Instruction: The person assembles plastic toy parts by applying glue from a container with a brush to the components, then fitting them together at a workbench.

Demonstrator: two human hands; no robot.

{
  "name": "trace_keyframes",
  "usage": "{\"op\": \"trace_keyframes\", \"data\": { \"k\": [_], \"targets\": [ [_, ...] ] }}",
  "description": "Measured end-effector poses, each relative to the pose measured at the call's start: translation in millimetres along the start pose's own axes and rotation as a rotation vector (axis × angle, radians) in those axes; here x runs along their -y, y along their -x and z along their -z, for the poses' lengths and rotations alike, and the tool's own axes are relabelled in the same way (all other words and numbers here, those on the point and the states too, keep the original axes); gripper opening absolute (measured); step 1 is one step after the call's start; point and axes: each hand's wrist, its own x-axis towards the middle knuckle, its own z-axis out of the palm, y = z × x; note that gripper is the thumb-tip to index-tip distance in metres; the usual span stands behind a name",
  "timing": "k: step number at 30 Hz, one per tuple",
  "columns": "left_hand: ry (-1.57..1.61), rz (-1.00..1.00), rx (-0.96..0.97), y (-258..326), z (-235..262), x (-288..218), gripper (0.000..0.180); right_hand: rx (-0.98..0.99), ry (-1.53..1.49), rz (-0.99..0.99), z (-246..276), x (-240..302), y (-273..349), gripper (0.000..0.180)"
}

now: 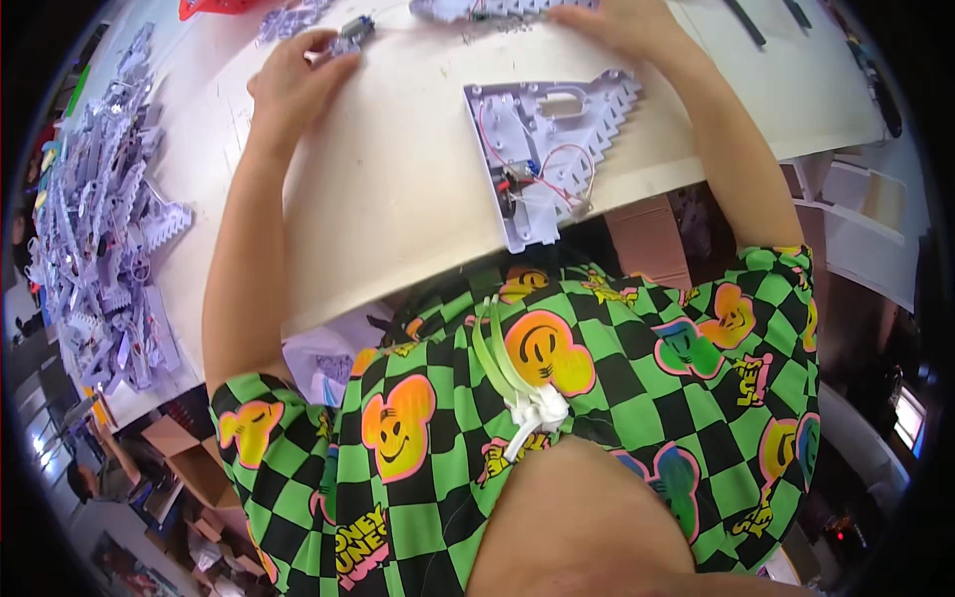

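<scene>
Head view: a white table (398,199) is shown, its front edge running past the wearer's shirt; open room is left between the left forearm and the wired shell.
Heap: grey plastic parts (99,229) are piled along the table's left side; one heap, its pieces too tangled to be counted.
Wired shell: one grey wired shell (512,114) is laid with its lower end at the front edge, stepped side to the right.
Right hand: right hand (622,30) is cut by the upper border; a far shell (453,10), one, is touched by its fingertips, but how far it is closed cannot be told.
Left hand: left hand (298,85) is curled, thumb and fingers nearly together.
Bars: two black bars (743,22) are seen at upper right.
Small part: one small motor part (353,37) is pinched by the left fingertips.
</scene>
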Motion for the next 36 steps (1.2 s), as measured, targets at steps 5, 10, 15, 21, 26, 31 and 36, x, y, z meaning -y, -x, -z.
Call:
{"op": "trace_keyframes", "data": {
  "k": [5, 10, 15, 21, 26, 31, 36],
  "targets": [
    [-0.091, -0.018, -0.080, -10.2, 4.9, 20.7, 0.056, -0.239, 0.234, 0.163, 3.2, 2.9, -23.8, 0.051],
    [0.236, -0.401, -0.122, 79.2, 2.6, -35.0, 0.058, 0.176, -0.357, 0.224, 29.9, 45.9, 21.0, 0.021],
    [0.141, -0.392, 0.165, 142.0, -14.0, -91.0, 0.048, 0.379, -0.341, 0.290, 33.5, 57.2, 47.0, 0.020],
    [0.016, -0.322, -0.089, 130.2, 4.1, -49.4, 0.028, 0.297, -0.293, 0.306, 11.1, 70.3, 45.0, 0.024],
    [0.211, -0.169, -0.265, 122.4, 14.3, -11.7, 0.037, 0.077, -0.217, 0.526, 19.6, 110.7, 35.5, 0.014],
    [0.288, -0.255, -0.393, 138.3, 3.1, -35.4, 0.062, -0.036, -0.201, 0.680, 27.8, 143.3, 11.7, 0.022],
    [0.164, -0.217, -0.356, 135.5, -16.6, -47.6, 0.073, -0.003, -0.052, 0.898, 18.8, 152.2, -7.1, 0.016]
  ]
}}
